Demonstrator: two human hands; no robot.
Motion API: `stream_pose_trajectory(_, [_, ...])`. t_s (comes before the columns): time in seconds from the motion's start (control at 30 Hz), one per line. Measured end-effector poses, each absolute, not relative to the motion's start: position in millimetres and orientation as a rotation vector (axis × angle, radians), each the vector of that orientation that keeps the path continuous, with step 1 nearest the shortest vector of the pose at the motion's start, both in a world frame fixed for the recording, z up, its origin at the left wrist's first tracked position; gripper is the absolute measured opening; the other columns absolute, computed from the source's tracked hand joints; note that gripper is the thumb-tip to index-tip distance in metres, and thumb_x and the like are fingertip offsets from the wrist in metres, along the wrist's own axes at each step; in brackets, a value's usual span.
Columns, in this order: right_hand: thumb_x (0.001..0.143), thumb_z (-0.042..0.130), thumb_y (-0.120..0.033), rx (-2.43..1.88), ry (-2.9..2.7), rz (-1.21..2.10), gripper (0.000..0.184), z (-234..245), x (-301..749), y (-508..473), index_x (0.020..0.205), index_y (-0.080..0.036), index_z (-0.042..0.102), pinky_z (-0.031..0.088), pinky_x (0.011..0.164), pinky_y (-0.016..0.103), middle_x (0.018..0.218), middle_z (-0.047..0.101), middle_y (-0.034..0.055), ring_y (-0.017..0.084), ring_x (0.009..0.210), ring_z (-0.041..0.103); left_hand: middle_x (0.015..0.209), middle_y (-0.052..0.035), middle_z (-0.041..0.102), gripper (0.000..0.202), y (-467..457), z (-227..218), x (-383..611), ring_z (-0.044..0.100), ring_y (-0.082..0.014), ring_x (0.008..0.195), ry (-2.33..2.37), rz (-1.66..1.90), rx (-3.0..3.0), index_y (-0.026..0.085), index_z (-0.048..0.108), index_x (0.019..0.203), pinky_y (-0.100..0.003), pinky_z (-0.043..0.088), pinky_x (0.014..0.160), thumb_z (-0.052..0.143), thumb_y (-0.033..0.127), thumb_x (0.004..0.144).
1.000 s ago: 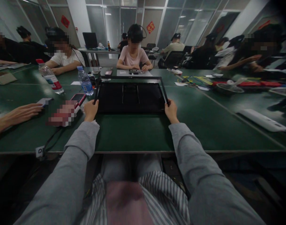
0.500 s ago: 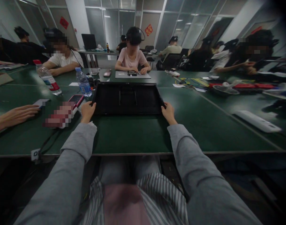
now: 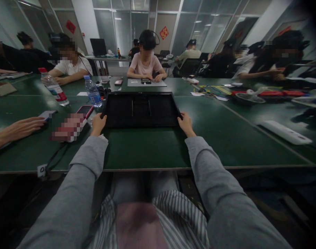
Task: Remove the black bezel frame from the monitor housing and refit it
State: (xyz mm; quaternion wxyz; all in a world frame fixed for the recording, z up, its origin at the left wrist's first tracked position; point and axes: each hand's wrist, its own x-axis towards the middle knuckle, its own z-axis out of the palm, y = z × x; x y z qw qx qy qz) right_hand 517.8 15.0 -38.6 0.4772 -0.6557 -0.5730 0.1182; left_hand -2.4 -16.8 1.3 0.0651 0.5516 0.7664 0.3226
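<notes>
While flat on the table [image 3: 152, 148], black panel [image 3: 141, 110] is gripped by both hands.

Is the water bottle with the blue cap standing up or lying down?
Standing upright: the water bottle rests on its base on the green table, blue cap on top.

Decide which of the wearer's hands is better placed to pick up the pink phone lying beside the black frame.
The left hand. It grips the black frame's near left corner, close to the pink phone. The right hand grips the opposite corner, with the whole frame between.
</notes>
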Motion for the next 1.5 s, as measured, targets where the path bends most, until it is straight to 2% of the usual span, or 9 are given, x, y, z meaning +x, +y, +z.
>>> stream_pose_trajectory(0.27, [0.089, 0.064, -0.037, -1.557, -1.396, 0.284, 0.038, -38.4, 518.8, 16.8, 0.123, -0.018, 0.062, 0.051, 0.114, 0.055, 0.125, 0.072, 0.0189, 0.031, 0.122, 0.066, 0.138, -0.0231, 0.071, 0.053, -11.6, 2.7, -4.3, 0.067, -0.0319, 0.128, 2.298, 0.971, 1.630, 0.004, 0.069, 0.138, -0.037, 0.048, 0.107, 0.045, 0.040, 0.107])
stream_pose_trajectory(0.47, [0.090, 0.062, -0.035, -1.617, -1.347, 0.210, 0.042, -39.5, 521.9, 20.3, 0.127, -0.015, 0.062, 0.048, 0.115, 0.056, 0.127, 0.065, 0.0201, 0.033, 0.124, 0.062, 0.133, -0.0220, 0.074, 0.056, -13.0, 8.4, -3.3, 0.067, -0.0315, 0.124, 2.318, 0.851, 1.650, 0.006, 0.075, 0.127, -0.036, 0.048, 0.103, 0.042, 0.048, 0.108])
stream_pose_trajectory(0.63, [0.086, 0.063, -0.029, -1.622, -1.369, 0.080, 0.053, -38.1, 519.3, 15.7, 0.135, -0.010, 0.058, 0.038, 0.124, 0.060, 0.140, 0.054, 0.0252, 0.037, 0.140, 0.049, 0.133, -0.0195, 0.074, 0.049, -26.3, 14.5, 5.7, 0.067, -0.0328, 0.126, 2.364, 1.016, 1.629, 0.012, 0.069, 0.137, -0.039, 0.047, 0.105, 0.042, 0.041, 0.110])
stream_pose_trajectory(0.77, [0.089, 0.063, -0.036, -1.595, -1.397, 0.055, 0.057, -34.9, 511.9, 9.3, 0.141, -0.013, 0.054, 0.034, 0.124, 0.069, 0.146, 0.048, 0.0253, 0.041, 0.147, 0.040, 0.129, -0.0175, 0.074, 0.048, -39.1, 25.8, 14.5, 0.066, -0.0327, 0.123, 2.494, 1.223, 1.615, 0.015, 0.069, 0.133, -0.041, 0.045, 0.106, 0.032, 0.036, 0.112])
stream_pose_trajectory(0.93, [0.090, 0.064, -0.038, -1.597, -1.466, 0.159, 0.061, -33.7, 510.1, 9.3, 0.144, -0.010, 0.053, 0.036, 0.125, 0.063, 0.145, 0.053, 0.0258, 0.039, 0.145, 0.047, 0.126, -0.0169, 0.074, 0.048, -42.3, 29.8, 24.4, 0.065, -0.0307, 0.122, 2.480, 1.206, 1.841, 0.014, 0.070, 0.129, -0.037, 0.045, 0.103, 0.032, 0.037, 0.113])
stream_pose_trajectory(1.03, [0.091, 0.064, -0.038, -1.590, -1.513, 0.207, 0.059, -36.4, 514.5, 12.5, 0.143, -0.010, 0.056, 0.038, 0.126, 0.059, 0.143, 0.058, 0.0250, 0.037, 0.142, 0.052, 0.117, -0.0142, 0.078, 0.047, -38.8, 24.3, 27.0, 0.069, -0.0307, 0.113, 2.352, 0.990, 2.023, 0.017, 0.076, 0.122, -0.036, 0.047, 0.094, 0.038, 0.043, 0.112])
stream_pose_trajectory(1.17, [0.091, 0.064, -0.038, -1.549, -1.515, 0.188, 0.058, -40.8, 518.3, 15.3, 0.143, -0.014, 0.056, 0.037, 0.126, 0.061, 0.142, 0.061, 0.0227, 0.036, 0.141, 0.053, 0.106, -0.0112, 0.081, 0.045, -34.9, 17.8, 25.3, 0.073, -0.0301, 0.103, 2.283, 0.773, 2.133, 0.022, 0.080, 0.116, -0.035, 0.048, 0.085, 0.044, 0.049, 0.110])
stream_pose_trajectory(1.37, [0.086, 0.066, -0.032, -1.576, -1.483, 0.220, 0.059, -38.9, 515.5, 15.1, 0.140, -0.011, 0.057, 0.037, 0.126, 0.059, 0.143, 0.060, 0.0238, 0.036, 0.140, 0.053, 0.105, -0.0126, 0.082, 0.042, -29.5, 10.3, 19.6, 0.074, -0.0301, 0.098, 2.284, 0.823, 2.191, 0.024, 0.082, 0.112, -0.034, 0.044, 0.077, 0.048, 0.047, 0.108])
stream_pose_trajectory(1.5, [0.083, 0.068, -0.031, -1.539, -1.463, 0.248, 0.058, -38.5, 516.3, 16.3, 0.138, -0.016, 0.057, 0.038, 0.125, 0.061, 0.140, 0.062, 0.0207, 0.035, 0.138, 0.055, 0.102, -0.0129, 0.081, 0.041, -26.4, 6.9, 18.5, 0.073, -0.0299, 0.095, 2.278, 0.857, 2.194, 0.024, 0.083, 0.107, -0.034, 0.043, 0.074, 0.050, 0.047, 0.108])
